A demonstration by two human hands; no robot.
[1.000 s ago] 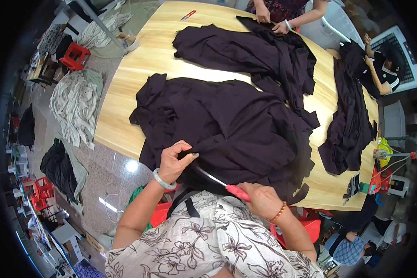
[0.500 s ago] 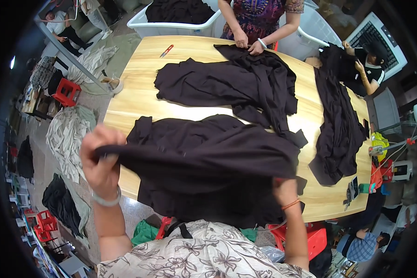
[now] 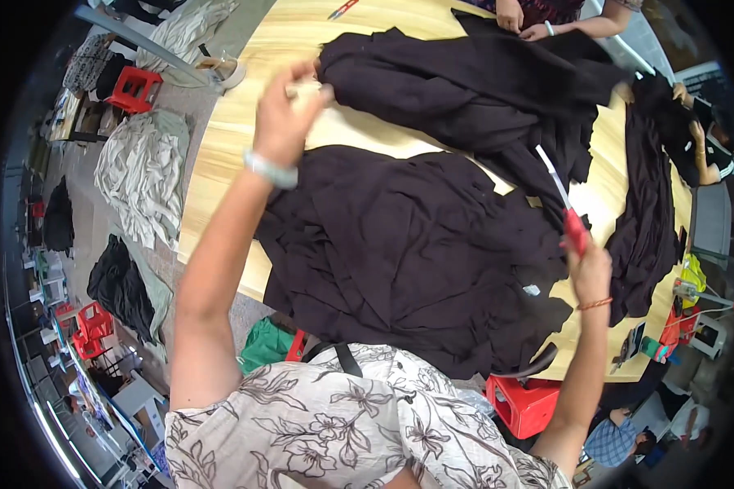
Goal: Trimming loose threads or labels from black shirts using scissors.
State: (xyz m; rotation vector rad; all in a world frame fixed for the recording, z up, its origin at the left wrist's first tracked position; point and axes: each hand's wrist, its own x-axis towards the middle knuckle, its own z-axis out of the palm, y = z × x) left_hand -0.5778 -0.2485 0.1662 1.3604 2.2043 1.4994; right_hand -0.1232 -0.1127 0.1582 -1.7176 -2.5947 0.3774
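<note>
My left hand (image 3: 289, 118), with a pale bangle, is raised at the near-left end of a dark cloth piece (image 3: 465, 77) spread over the far pile. Its thumb and forefinger look apart, though slightly blurred. My right hand (image 3: 591, 273) grips red-handled thread snips (image 3: 575, 232), their pale blades pointing up and left above the dark fabric. Between my forearms lies a wide heap of dark cut garment pieces (image 3: 408, 244), creased and layered. A small whitish tag or scrap (image 3: 532, 290) shows on its right part.
Across the wooden table (image 3: 220, 155), a co-worker's hands (image 3: 523, 23) rest by the far pile. Another pair of red snips (image 3: 342, 9) lies at the far left. A long dark garment strip (image 3: 648, 196) lies at the right. A red stool (image 3: 526, 403) stands below the near edge.
The dark cloth stretched between my hands is now on the far pile. My left hand has reached forward, and my right hand has moved right, with the snips now showing. The view has shifted.
</note>
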